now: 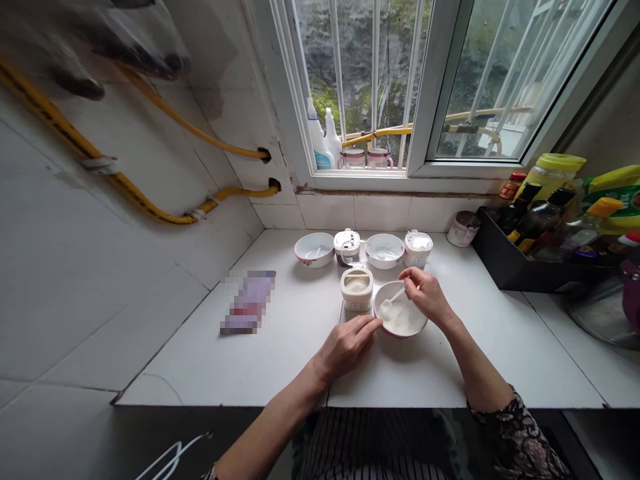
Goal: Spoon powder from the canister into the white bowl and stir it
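Note:
A white bowl (411,319) with a reddish rim stands on the counter, holding a pale powdery or grainy substance. My right hand (425,293) pinches the handle of a small white spoon (387,305), whose head dips into the bowl. At the bowl's left edge, my left hand (350,343) grips the rim with its fingers pressed together; its thumb is mostly hidden. Just left of the bowl sits a cream seasoning jar (357,300) with pale contents visible at its top.
Behind are two more bowls (314,252) (384,253) and two lidded jars (347,248) (419,249). A blurred purple packet-like item (249,303) lies left. A black bin of bottles (493,257), a small jar (463,229) and a glass lid (600,317) occupy the right.

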### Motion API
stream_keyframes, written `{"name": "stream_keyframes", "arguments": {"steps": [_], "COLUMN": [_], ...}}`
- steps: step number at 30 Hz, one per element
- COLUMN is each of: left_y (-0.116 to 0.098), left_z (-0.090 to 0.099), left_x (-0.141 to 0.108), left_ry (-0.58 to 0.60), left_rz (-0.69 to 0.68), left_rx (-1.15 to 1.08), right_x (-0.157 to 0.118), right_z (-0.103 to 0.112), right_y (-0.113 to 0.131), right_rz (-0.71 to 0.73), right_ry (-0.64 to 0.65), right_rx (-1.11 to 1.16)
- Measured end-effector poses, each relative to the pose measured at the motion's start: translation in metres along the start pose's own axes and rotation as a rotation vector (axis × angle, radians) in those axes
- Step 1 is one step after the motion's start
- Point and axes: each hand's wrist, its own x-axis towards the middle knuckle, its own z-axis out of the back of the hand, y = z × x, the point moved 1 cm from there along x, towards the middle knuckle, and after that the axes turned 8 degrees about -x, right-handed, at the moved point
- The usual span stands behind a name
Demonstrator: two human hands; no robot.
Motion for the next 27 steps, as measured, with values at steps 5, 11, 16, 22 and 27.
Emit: {"name": "stream_keyframes", "arguments": {"steps": [5,11,16,22,27], "left_y": [0.0,-0.001,-0.001,-0.002,-0.003], "left_z": [0.0,0.0,0.001,0.002,0.002], "left_x": [0.001,0.002,0.003,0.005,0.005], "left_ry": [-0.007,0.003,-0.008,-0.013,-0.019], "left_rz": [-0.003,0.001,-0.01,-0.014,-0.01], "left_rx": [-0.018,-0.021,-0.005,0.007,0.006], "right_x": [0.002,0.006,0.009,0.005,-0.001], "right_z": [0.004,0.003,0.002,-0.004,-0.012], "right_y": [-0.002,-0.01,-0.006,0.023,0.036], "right_rz": [-0.162,-0.274,-0.318,0.021,0.522], "right_ry": [0.0,0.0,-0.026,-0.277,-0.335], "right_rx": [0.179,0.369,0.498,0.25,-0.107]}}
